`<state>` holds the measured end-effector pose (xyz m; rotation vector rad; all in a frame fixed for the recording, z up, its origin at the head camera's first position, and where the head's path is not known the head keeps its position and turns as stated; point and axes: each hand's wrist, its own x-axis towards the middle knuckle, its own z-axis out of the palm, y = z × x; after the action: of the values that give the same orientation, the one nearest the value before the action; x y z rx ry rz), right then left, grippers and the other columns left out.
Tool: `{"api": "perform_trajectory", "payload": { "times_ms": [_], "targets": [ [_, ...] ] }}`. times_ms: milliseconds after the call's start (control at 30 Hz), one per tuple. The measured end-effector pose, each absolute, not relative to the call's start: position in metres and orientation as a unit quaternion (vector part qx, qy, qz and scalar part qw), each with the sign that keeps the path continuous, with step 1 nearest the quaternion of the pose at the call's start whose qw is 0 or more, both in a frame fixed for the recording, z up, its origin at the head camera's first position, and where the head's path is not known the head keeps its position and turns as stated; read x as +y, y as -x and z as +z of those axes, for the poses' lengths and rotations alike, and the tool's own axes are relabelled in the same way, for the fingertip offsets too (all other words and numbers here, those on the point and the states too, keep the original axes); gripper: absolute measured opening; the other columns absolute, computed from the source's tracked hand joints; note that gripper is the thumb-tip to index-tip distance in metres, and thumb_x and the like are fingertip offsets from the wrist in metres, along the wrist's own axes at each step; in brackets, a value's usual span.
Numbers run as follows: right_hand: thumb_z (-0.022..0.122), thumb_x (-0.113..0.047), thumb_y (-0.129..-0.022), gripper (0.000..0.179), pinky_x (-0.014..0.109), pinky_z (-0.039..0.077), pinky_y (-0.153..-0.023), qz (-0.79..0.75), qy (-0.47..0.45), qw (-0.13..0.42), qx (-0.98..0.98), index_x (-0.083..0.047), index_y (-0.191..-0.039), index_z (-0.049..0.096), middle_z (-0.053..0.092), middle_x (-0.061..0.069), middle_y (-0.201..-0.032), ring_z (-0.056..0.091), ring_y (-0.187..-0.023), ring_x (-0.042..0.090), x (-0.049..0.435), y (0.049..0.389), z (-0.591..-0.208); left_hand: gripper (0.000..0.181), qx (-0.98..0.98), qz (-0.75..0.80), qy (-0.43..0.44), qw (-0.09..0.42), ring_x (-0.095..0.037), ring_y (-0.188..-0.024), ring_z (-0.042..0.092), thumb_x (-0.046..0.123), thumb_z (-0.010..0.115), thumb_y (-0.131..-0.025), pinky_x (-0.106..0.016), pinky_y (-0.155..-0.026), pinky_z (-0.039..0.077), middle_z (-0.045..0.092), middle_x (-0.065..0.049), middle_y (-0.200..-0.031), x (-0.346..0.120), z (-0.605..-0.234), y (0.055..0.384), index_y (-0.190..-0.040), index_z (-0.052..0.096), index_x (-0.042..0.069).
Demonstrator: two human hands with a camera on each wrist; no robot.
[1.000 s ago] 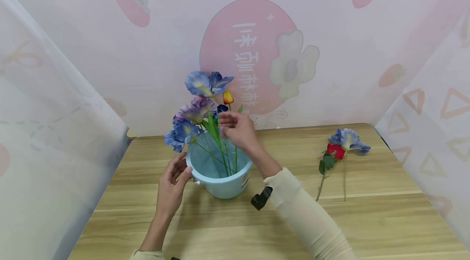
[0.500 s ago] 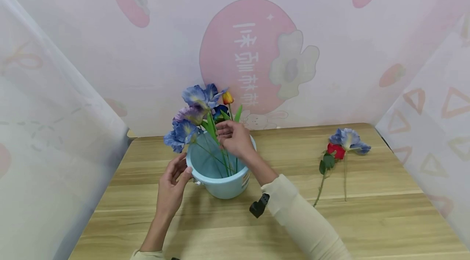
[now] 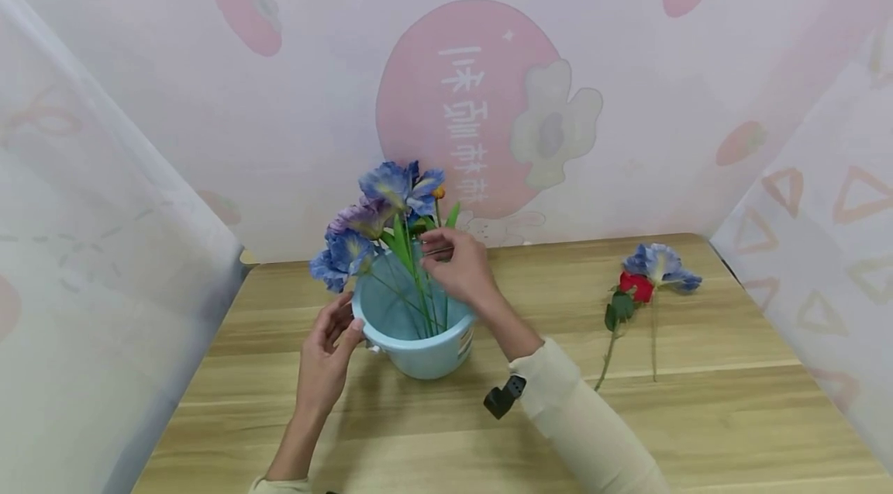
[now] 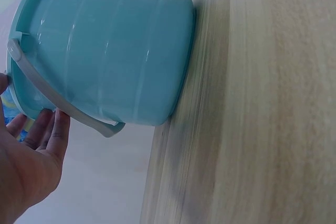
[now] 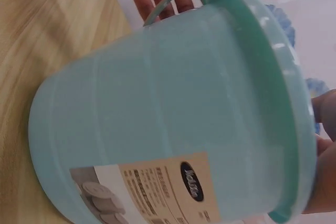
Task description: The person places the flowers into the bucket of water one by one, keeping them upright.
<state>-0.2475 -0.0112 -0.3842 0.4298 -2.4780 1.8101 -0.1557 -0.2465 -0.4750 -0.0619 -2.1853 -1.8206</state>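
A light blue bucket [image 3: 425,361] stands upright on the wooden table, with several artificial flowers leaning in it. My left hand [image 3: 325,350] holds its left rim, thumb at the edge and fingers against the outside. Over the opening, my right hand [image 3: 460,265] pinches the stem of a blue iris [image 3: 399,185], whose bloom is the highest. Near it are a purple bloom [image 3: 363,218], another blue flower [image 3: 342,255] and an orange tulip [image 3: 439,193], partly covered. In the left wrist view the pale handle [image 4: 58,98] hangs by the left fingers. The right fingertips are hidden behind the rim in the right wrist view.
A red rose [image 3: 637,287] and a pale blue flower [image 3: 661,264] lie side by side on the right of the table [image 3: 711,416]. Behind the bucket rises a printed cloth backdrop [image 3: 314,91]. The bucket carries a paper label [image 5: 168,187].
My right hand has come down with the blue iris, then shifted slightly right, so its bloom sits lower and covers part of the tulip. My left hand has stayed on the rim.
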Motion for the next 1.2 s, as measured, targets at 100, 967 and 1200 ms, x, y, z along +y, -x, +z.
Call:
{"api": "perform_trajectory", "payload": {
  "times_ms": [100, 967, 1200],
  "targets": [
    [0.075, -0.004, -0.096, 0.036, 0.04, 0.066, -0.093, 0.594, -0.138, 0.021, -0.793, -0.002, -0.132, 0.072, 0.077, 0.017, -0.122, 0.076, -0.109, 0.032, -0.003, 0.244, -0.38, 0.048, -0.762, -0.63, 0.02, 0.147, -0.004, -0.12, 0.067, 0.014, 0.064, -0.109, -0.015, -0.09, 0.062, 0.062, -0.016, -0.146, -0.247, -0.475, 0.156, -0.156, 0.053, 0.008],
    [0.07, -0.008, -0.103, 0.039, 0.027, 0.068, -0.084, 0.676, -0.03, 0.03, -0.736, -0.001, -0.14, 0.064, 0.067, 0.018, -0.129, 0.071, -0.107, 0.015, 0.114, 0.22, -0.395, 0.048, -0.757, -0.635, 0.022, 0.153, -0.004, -0.117, 0.068, 0.011, 0.065, -0.108, -0.016, -0.088, 0.063, 0.064, -0.016, -0.143, -0.244, -0.474, 0.155, -0.155, 0.054, 0.006],
    [0.069, -0.012, -0.105, 0.045, 0.027, 0.067, -0.089, 0.661, 0.016, 0.025, -0.75, 0.001, -0.146, 0.059, 0.066, 0.011, -0.13, 0.071, -0.104, 0.002, 0.161, 0.211, -0.41, 0.048, -0.754, -0.638, 0.026, 0.156, -0.004, -0.117, 0.068, 0.01, 0.065, -0.108, -0.017, -0.088, 0.063, 0.065, -0.016, -0.142, -0.246, -0.475, 0.156, -0.154, 0.055, 0.006]
  ]
}}
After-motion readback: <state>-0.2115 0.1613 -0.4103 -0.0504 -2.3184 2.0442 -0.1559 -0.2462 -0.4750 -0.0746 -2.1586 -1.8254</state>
